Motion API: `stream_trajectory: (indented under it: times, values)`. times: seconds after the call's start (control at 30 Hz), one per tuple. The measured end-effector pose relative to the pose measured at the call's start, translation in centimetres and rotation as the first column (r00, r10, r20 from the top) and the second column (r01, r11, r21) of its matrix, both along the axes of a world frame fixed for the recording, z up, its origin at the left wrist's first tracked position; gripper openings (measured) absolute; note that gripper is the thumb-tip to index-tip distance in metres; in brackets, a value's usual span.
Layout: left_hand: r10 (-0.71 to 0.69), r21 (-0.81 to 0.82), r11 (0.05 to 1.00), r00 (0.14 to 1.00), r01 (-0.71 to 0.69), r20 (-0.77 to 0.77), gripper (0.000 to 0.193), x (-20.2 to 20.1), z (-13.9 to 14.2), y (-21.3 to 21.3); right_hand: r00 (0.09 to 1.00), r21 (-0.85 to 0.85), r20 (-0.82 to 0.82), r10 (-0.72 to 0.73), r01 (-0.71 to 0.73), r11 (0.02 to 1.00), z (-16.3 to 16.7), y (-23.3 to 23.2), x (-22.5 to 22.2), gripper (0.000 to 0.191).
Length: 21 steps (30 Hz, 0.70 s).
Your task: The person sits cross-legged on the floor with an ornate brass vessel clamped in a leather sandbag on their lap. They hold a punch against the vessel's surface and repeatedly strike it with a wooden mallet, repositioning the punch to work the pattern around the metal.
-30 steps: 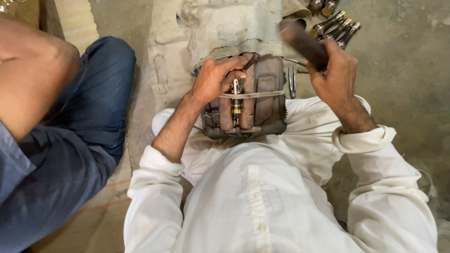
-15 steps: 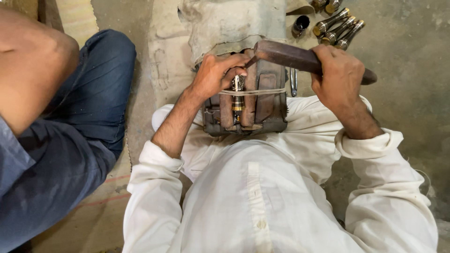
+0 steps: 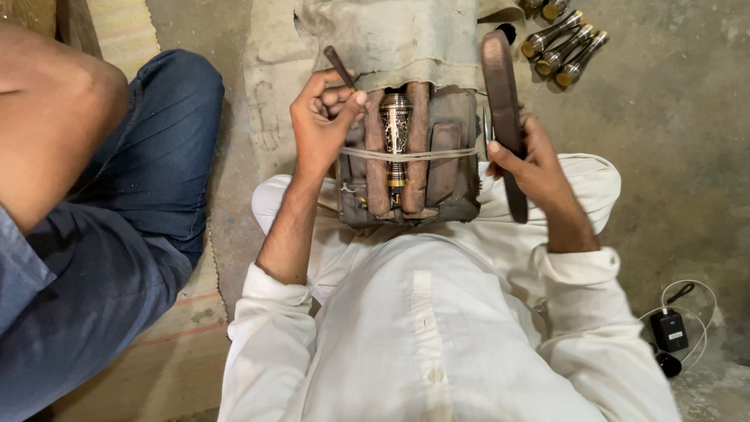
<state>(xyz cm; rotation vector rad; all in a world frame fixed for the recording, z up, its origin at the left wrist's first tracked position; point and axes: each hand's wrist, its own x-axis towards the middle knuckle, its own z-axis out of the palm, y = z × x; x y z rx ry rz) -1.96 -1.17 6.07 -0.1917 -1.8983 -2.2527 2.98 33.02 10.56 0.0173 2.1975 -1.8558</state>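
A wooden block holder (image 3: 410, 156) lies on the person's lap, and a string ties a shiny metal piece (image 3: 396, 133) at its middle. The right hand (image 3: 535, 168) wraps its fingers tight around a long flat wooden bat (image 3: 501, 109). The left hand (image 3: 322, 121) pinches a thin metal punch (image 3: 339, 67) at the holder's left edge.
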Motion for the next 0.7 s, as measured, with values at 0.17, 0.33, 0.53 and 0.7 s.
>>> stream_trajectory:
  times: [0.17, 0.33, 0.53, 0.7]
  values:
    - [-0.014, -0.013, 1.000, 0.997, 0.015, 0.078, 0.031, 1.4, 0.6, -0.8, 0.986, -0.229, 0.164, -0.024, 0.062, 0.972, -4.1, -2.5, 3.4, 0.026]
    - [-0.068, -0.092, 0.993, 0.997, 0.071, 0.035, 0.029, 1.7, 1.5, 0.2, 0.987, -0.186, 0.153, -0.054, 0.083, 0.979, -5.7, -2.9, 3.8, 0.023]
    - [-0.055, -0.326, 0.945, 0.994, 0.022, -0.093, 0.032, 1.1, 2.3, 2.3, 0.985, -0.177, 0.161, -0.059, 0.088, 0.980, -6.0, -3.2, 3.1, 0.022]
    - [0.097, -0.421, 0.893, 0.981, -0.160, -0.167, 0.036, 1.9, 1.2, 4.2, 0.987, -0.184, 0.156, -0.029, 0.058, 0.981, -5.9, -3.4, 2.9, 0.025]
